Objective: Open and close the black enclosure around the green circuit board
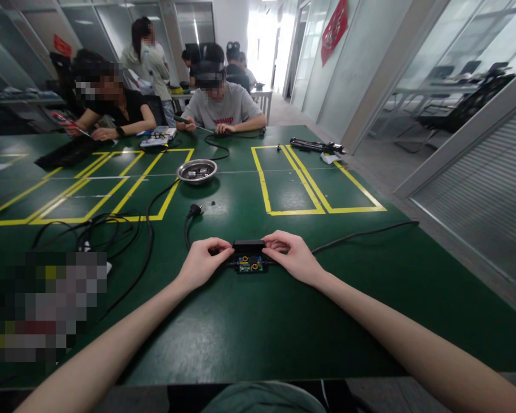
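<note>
Between my hands, a small black box lies opened on the green table, showing a circuit board [251, 264] with two copper-coloured coils. Its black cover [248, 246] stands raised along the far side of the board. My left hand [204, 258] pinches the cover's left end with thumb and fingers. At the right end, my right hand [291, 255] pinches the same cover. A black cable [365, 232] runs off to the right from behind my right hand. Beyond my left hand lies a power plug [194, 210], its cord passing down behind that hand.
A metal bowl [196, 171] with small metal parts stands mid-table. Coiled black cables [107, 229] lie at left, near a blurred-out object [47, 304]. Yellow tape [324, 211] marks rectangles on the table [258, 332]. Two people sit working across it; a black tool-like object [316, 145] lies far right.
</note>
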`<state>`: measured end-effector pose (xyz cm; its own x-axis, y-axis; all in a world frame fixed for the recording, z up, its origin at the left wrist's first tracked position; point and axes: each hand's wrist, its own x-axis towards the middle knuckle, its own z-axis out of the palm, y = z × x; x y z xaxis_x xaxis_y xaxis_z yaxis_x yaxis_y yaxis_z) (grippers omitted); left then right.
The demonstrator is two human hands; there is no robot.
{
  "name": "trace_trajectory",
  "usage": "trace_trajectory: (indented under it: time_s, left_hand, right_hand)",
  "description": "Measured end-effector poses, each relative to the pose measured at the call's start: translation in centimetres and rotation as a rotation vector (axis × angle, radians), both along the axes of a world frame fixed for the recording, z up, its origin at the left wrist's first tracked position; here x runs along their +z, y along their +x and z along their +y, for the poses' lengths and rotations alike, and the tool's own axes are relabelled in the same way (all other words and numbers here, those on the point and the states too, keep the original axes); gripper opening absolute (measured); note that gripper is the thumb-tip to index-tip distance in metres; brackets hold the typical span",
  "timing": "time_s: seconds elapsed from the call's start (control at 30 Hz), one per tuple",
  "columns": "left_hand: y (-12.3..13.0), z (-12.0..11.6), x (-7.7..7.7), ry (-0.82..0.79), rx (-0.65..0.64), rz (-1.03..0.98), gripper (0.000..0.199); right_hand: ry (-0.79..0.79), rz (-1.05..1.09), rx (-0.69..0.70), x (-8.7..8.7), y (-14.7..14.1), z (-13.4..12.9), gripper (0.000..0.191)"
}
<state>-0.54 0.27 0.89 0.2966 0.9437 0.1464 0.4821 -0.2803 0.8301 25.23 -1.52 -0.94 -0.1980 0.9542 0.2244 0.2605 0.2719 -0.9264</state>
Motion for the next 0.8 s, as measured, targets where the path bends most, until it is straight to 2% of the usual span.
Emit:
trace_trajectory:
  time_s: [0.23, 0.33, 0.8]
  left_hand:
    - [-0.01, -0.22, 0.10, -0.193, -0.052, -0.131, 0.027]
    - [-0.06, -0.24, 0.22, -0.181, -0.060, -0.118, 0.026]
    - [-0.19, -0.37, 0.64, -0.107, -0.080, -0.070, 0.026]
  right_hand:
    - [-0.115, 0.113, 0.029, -0.25, -0.02, -0.04, 0.025]
    - [-0.155, 0.104, 0.039, -0.15, 0.04, -0.08, 0.027]
    - [-0.135, 0.078, 0.088, 0.27, 0.13, -0.21, 0.026]
